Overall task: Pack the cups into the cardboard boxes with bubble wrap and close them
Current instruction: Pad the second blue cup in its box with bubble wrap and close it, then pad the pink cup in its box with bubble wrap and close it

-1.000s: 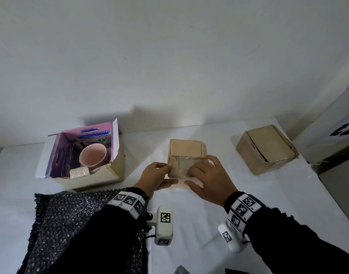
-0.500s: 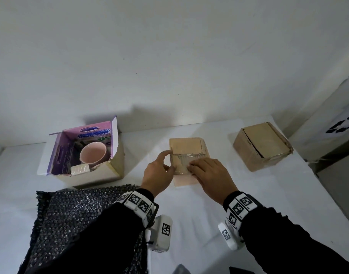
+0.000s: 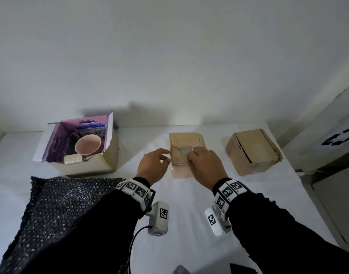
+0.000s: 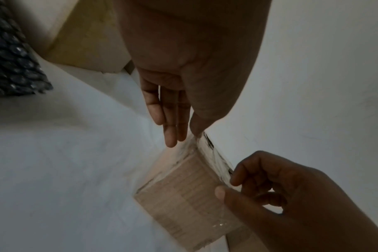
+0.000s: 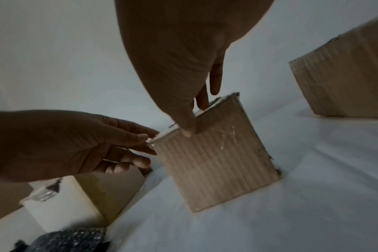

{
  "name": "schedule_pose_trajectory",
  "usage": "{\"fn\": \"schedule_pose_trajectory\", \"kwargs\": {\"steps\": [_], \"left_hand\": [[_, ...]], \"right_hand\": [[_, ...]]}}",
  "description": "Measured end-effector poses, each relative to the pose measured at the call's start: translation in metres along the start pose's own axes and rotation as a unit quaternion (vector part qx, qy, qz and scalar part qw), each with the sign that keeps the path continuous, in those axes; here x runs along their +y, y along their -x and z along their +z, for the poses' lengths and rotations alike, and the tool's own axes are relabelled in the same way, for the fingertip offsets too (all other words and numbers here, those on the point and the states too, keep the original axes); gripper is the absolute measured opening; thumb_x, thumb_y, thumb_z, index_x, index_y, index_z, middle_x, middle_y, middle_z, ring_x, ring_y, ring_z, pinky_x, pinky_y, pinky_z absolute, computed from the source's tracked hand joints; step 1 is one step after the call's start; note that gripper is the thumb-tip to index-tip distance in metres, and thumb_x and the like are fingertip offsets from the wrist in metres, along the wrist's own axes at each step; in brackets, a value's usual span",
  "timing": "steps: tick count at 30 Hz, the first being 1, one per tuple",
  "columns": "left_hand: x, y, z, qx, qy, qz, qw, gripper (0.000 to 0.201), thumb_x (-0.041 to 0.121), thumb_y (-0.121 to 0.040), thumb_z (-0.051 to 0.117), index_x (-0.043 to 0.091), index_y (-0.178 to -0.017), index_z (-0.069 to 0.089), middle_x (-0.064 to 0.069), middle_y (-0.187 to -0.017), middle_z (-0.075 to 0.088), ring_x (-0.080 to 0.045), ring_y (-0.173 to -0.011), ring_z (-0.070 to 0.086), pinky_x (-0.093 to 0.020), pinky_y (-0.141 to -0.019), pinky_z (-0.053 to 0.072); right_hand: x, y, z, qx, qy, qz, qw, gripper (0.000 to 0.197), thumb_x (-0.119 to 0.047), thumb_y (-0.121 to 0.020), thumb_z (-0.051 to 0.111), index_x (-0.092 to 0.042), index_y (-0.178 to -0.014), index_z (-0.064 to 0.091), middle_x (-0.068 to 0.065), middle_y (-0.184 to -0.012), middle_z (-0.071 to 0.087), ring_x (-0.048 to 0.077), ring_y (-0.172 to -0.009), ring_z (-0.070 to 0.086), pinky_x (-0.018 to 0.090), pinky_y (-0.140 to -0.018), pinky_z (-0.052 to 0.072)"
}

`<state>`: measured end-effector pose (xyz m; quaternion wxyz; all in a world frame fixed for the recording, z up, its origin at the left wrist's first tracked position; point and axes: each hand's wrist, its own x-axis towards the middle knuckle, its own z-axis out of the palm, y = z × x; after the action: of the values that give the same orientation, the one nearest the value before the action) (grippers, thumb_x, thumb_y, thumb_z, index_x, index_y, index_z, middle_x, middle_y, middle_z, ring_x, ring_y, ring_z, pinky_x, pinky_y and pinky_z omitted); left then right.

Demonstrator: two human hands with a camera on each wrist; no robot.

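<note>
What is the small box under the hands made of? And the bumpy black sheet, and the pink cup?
The small box looks like brown corrugated cardboard: fine ridges run across its side, with shiny clear tape on top. The bumpy black sheet seems to be plastic bubble wrap, with rows of glossy bubbles. The pink cup looks smooth and matte, likely ceramic, though plastic is possible.

Both arms in black sleeves reach forward, side by side. The left hand (image 3: pixel 153 168) has its fingers extended and relaxed. The right hand (image 3: pixel 206 168) has fingers curled with thumb pinching.
</note>
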<state>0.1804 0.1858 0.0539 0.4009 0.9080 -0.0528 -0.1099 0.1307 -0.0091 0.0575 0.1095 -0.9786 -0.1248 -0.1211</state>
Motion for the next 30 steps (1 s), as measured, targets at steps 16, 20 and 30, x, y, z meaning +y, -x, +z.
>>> {"fn": "schedule_pose_trajectory", "kwargs": {"steps": [16,20,30], "left_hand": [[-0.182,0.119,-0.146,0.049,-0.228,-0.011,0.972,0.012,0.039,-0.085,0.065,0.037,-0.096,0.060,0.006,-0.105,0.064,-0.020,-0.101,0.061,-0.034,-0.077,0.053],[-0.226,0.136,-0.161,-0.125,-0.358,-0.057,0.924,0.079,0.065,-0.075,0.066,0.031,-0.141,0.040,0.003,-0.144,0.034,-0.025,-0.131,0.035,-0.042,-0.099,0.046],[-0.240,0.128,-0.168,-0.024,-0.338,0.041,0.940,0.018,0.047,-0.088,0.060,0.034,-0.101,0.063,0.011,-0.123,0.051,-0.018,-0.118,0.047,-0.039,-0.097,0.038]], "right_hand": [[-0.181,-0.018,0.062,-0.249,-0.158,-0.054,0.954,0.040,-0.049,-0.088,0.062,-0.026,-0.119,0.055,0.000,-0.119,0.055,0.022,-0.110,0.050,0.035,-0.086,0.044],[-0.221,0.001,0.103,-0.303,-0.060,-0.004,0.951,0.066,-0.067,-0.081,0.059,-0.031,-0.134,0.043,0.005,-0.136,0.040,0.030,-0.122,0.040,0.042,-0.096,0.041],[-0.238,-0.003,0.103,-0.014,-0.203,0.018,0.979,0.009,-0.034,-0.085,0.069,-0.027,-0.087,0.074,-0.010,-0.102,0.063,0.018,-0.095,0.055,0.040,-0.082,0.047]]}}
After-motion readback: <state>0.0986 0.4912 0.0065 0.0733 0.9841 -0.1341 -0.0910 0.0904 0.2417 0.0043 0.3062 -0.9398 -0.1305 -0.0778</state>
